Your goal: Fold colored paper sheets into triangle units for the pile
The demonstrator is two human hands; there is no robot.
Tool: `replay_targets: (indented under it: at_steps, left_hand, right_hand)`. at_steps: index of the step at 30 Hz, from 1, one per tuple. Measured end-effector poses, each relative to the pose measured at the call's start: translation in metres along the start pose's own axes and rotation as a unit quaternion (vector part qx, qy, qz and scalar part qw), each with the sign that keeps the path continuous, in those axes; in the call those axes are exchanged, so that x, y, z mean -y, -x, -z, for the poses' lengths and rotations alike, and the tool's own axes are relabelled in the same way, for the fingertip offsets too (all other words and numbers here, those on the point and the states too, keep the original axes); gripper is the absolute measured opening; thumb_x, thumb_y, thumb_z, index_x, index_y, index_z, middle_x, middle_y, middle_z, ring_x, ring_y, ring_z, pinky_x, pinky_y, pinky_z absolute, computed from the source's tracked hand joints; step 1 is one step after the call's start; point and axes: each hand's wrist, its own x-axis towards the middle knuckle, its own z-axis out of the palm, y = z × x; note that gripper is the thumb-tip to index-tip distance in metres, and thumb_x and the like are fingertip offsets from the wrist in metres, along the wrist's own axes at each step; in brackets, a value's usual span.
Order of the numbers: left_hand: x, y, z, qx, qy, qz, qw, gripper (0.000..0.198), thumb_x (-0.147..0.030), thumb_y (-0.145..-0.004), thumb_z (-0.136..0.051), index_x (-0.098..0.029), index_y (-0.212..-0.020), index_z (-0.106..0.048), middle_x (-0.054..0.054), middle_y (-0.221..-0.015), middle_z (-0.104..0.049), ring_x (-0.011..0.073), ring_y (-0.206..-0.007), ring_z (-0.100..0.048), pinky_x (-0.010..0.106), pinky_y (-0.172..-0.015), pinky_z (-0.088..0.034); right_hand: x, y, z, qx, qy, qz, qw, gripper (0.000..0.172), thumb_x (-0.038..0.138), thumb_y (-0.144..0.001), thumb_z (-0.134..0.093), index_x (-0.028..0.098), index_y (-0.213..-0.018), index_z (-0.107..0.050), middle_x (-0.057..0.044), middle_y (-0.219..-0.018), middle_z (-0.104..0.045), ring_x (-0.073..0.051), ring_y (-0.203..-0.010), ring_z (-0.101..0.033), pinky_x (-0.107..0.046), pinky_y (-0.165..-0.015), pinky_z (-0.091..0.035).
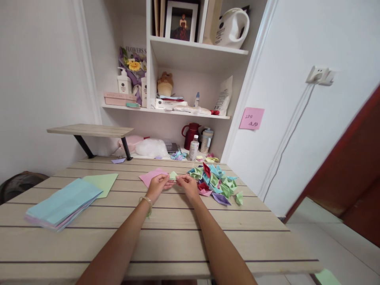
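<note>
Green paper (pixel 173 175): is sitting at twelve o'clock over the counter (pixel 169 227).
Left hand (pixel 159 184), right hand (pixel 187 184): are pinching its ends, apparently for control.
Folded boats (pixel 213 180): are lying heaped at two o'clock, probably for tidiness.

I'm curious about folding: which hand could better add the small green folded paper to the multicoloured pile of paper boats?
Probably the right hand: it and the left hand both touch the green paper, but the right is nearer the pile.

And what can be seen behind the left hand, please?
Pink paper shows on the table behind the left hand; the hand covers part of it, so its full outline is hidden.
</note>
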Motion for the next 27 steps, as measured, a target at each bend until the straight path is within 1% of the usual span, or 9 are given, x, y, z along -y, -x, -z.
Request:
replay_targets:
  at_steps: [4,8,12,15,21,25,27]
  left_hand:
    - [0.002,-0.001,0.0,0.001,0.001,-0.008,1.0,0.026,-0.031,-0.066,-0.066,-0.011,-0.079,-0.057,0.013,-0.078,-0.069,0.0201,-0.075,-0.066,0.028,-0.068,-0.053]
    - [0.004,-0.002,0.001,-0.003,0.009,-0.015,1.0,0.031,-0.028,-0.065,-0.067,-0.012,-0.09,-0.056,0.013,-0.084,-0.068,0.02,-0.076,-0.066,0.028,-0.067,-0.053]
    - [0.008,-0.004,0.003,0.005,0.001,-0.013,1.0,0.038,-0.026,-0.065,-0.068,-0.012,-0.098,-0.056,0.014,-0.089,-0.068,0.0201,-0.078,-0.065,0.028,-0.067,-0.053]
    - [0.01,-0.006,0.005,0.009,-0.01,-0.013,1.0,0.038,-0.027,-0.064,-0.068,-0.012,-0.096,-0.058,0.013,-0.086,-0.068,0.0203,-0.077,-0.065,0.029,-0.067,-0.053]
    - [0.014,-0.006,0.007,0.031,-0.052,-0.015,0.998,0.033,-0.032,-0.062,-0.068,-0.012,-0.087,-0.061,0.011,-0.079,-0.068,0.0196,-0.072,-0.065,0.029,-0.063,-0.052]
    - [0.02,-0.007,0.009,0.022,-0.127,-0.062,0.99,0.03,-0.037,-0.061,-0.066,-0.012,-0.078,-0.061,0.008,-0.073,-0.066,0.0178,-0.066,-0.064,0.024,-0.054,-0.05]
    - [0.021,-0.007,0.01,0.025,-0.162,-0.098,0.982,0.029,-0.037,-0.063,-0.064,-0.013,-0.077,-0.061,0.006,-0.068,-0.065,0.0162,-0.062,-0.063,0.024,-0.054,-0.049]
  right_hand:
    - [-0.002,-0.001,0.001,-0.003,0.009,0.003,1.0,0.025,0.037,-0.058,-0.069,0.014,-0.065,-0.064,-0.004,-0.059,-0.063,-0.014,-0.058,-0.057,-0.026,-0.059,-0.044]
    - [-0.002,0.0,0.001,-0.005,0.012,0.01,1.0,0.022,0.034,-0.059,-0.069,0.014,-0.067,-0.064,-0.003,-0.061,-0.063,-0.014,-0.059,-0.057,-0.026,-0.06,-0.044]
    - [-0.001,0.001,0.001,-0.011,-0.001,0.007,1.0,0.026,0.031,-0.058,-0.069,0.014,-0.077,-0.064,-0.002,-0.06,-0.063,-0.014,-0.059,-0.057,-0.026,-0.061,-0.044]
    - [-0.002,0.001,0.001,-0.014,-0.004,0.005,1.0,0.032,0.029,-0.057,-0.069,0.014,-0.085,-0.064,-0.001,-0.058,-0.062,-0.014,-0.058,-0.057,-0.027,-0.061,-0.044]
    - [-0.008,-0.002,0.006,-0.009,0.061,0.019,0.998,0.024,0.033,-0.059,-0.066,0.014,-0.074,-0.067,-0.003,-0.062,-0.064,-0.015,-0.059,-0.056,-0.027,-0.058,-0.043]
    - [-0.012,-0.002,0.008,0.009,0.119,0.046,0.992,0.025,0.035,-0.063,-0.062,0.015,-0.076,-0.067,-0.003,-0.065,-0.064,-0.015,-0.059,-0.054,-0.026,-0.057,-0.042]
    - [-0.012,-0.002,0.008,0.028,0.155,0.059,0.986,0.024,0.036,-0.065,-0.06,0.016,-0.077,-0.067,-0.003,-0.066,-0.064,-0.015,-0.06,-0.053,-0.026,-0.058,-0.042]
